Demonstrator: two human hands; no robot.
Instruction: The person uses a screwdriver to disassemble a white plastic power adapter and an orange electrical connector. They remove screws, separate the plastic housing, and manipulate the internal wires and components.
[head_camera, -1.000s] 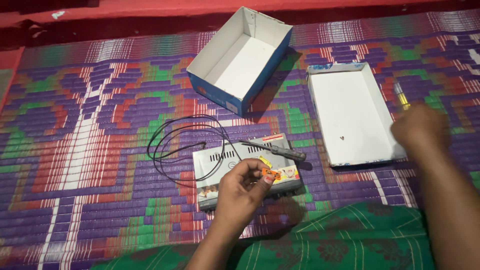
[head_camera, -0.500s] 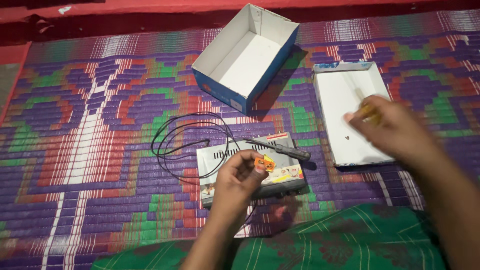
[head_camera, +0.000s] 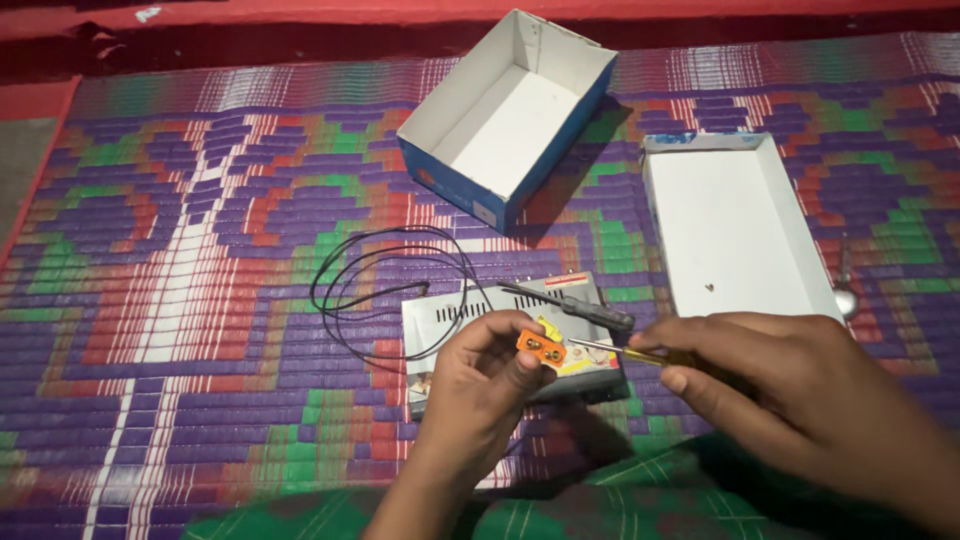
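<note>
Left hand (head_camera: 480, 385): pinches one orange part (head_camera: 535, 349).
Right hand (head_camera: 790, 390): grips one yellow screwdriver (head_camera: 625, 352), tip at the part.
Mat (head_camera: 200, 250): two white boxes (head_camera: 510, 115) (head_camera: 735, 225), one grey unit (head_camera: 450, 320), one black screwdriver (head_camera: 575, 305).

Two bare hands show — the left hand (head_camera: 480, 385) and the right hand (head_camera: 790, 385). No gloves, no rings, no watch. The arms are bare too, with no sleeves in sight. Near the bottom edge is green cloth (head_camera: 600, 505) with thin pale lines — a checked pattern.
</note>
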